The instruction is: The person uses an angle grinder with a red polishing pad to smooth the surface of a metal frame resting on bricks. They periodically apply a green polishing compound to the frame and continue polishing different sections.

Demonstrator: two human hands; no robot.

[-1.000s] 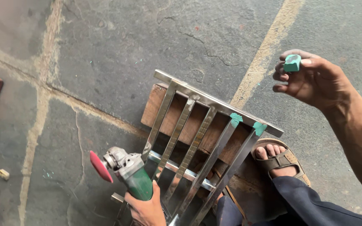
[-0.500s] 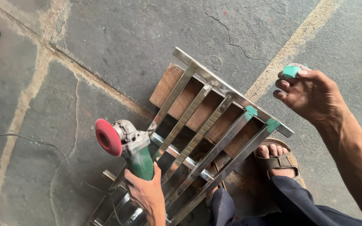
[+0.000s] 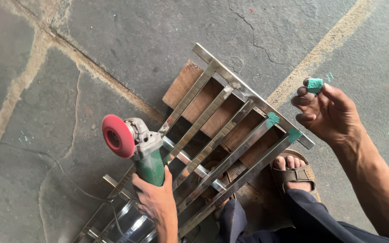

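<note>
Your left hand (image 3: 156, 200) comes up from the bottom edge of the view, wrist bent slightly, with fingers and thumb wrapped tight around the body of a green angle grinder with a grey metal head (image 3: 147, 155). You hold it lifted above the concrete floor (image 3: 113, 58), nose pointing up and to the left, so that its round red polishing disc (image 3: 117, 136) faces left and stands clear of any metal.

Your right hand (image 3: 327, 112) reaches in from the lower right corner on a bare forearm, raised over the floor just beyond the far right end of the grille. Its fingers are curled loosely inward, and the thumb and forefinger pinch a small green block of polishing compound (image 3: 314, 85) at the fingertips.

Between your hands lies a shiny stainless-steel grille of flat parallel bars (image 3: 221, 139), set at a slant across a brown wooden board (image 3: 190, 85) that rests on the floor. The bars gleam with reflections, and two of them carry smears of green compound (image 3: 273, 119) near the frame's top rail. The grinder's body hangs over the grille's left side.

Your foot in a brown sandal (image 3: 293, 171) stands by the grille's lower right edge, beside a dark blue trouser leg (image 3: 302, 216). A thin black cable (image 3: 46, 162) trails over the floor on the left.
</note>
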